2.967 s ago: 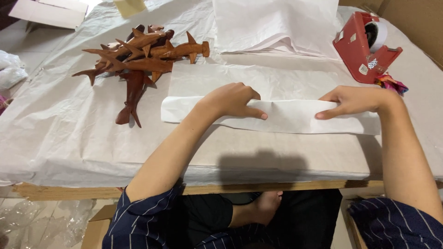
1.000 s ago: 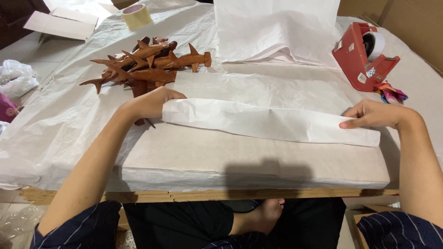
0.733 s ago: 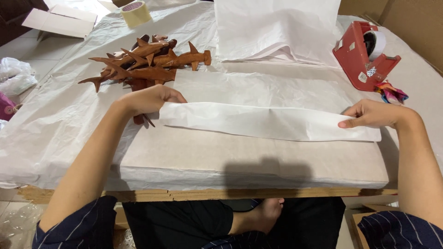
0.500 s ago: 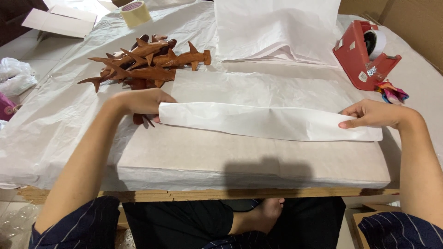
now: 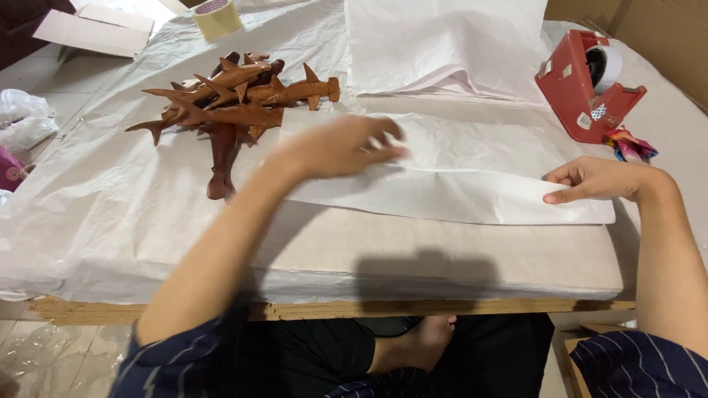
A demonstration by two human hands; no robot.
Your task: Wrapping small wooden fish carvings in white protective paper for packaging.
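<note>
A folded sheet of white paper (image 5: 472,188) lies across the paper-covered table (image 5: 96,214). My right hand (image 5: 597,180) rests on the sheet's right end, fingers pressed on its top edge. My left hand (image 5: 339,146) is blurred in motion above the sheet's left part, fingers spread, holding nothing. A pile of brown wooden shark figures (image 5: 228,103) lies just left of that hand.
A stack of white paper sheets (image 5: 442,44) lies at the back. A red tape dispenser (image 5: 586,85) stands at the right, a tape roll (image 5: 216,16) at the far back left. A flat cardboard piece (image 5: 92,29) and plastic bags (image 5: 22,121) are on the floor at left.
My left hand has left the sheet's left end and swung right, over the middle of the paper. My right hand stays on the right end. The camera has tilted slightly.
</note>
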